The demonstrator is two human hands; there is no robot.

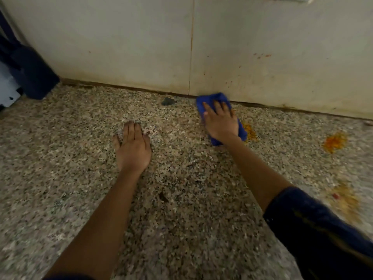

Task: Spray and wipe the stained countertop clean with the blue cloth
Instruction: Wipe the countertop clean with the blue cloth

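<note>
Right hand (221, 122) flat atop blue cloth (212, 99), long axis wallward; left hand (134, 147) flat.

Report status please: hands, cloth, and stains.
Right hand flat on folded blue cloth at wall base. Left hand flat on speckled granite countertop. Orange stains remain right of cloth.
</note>
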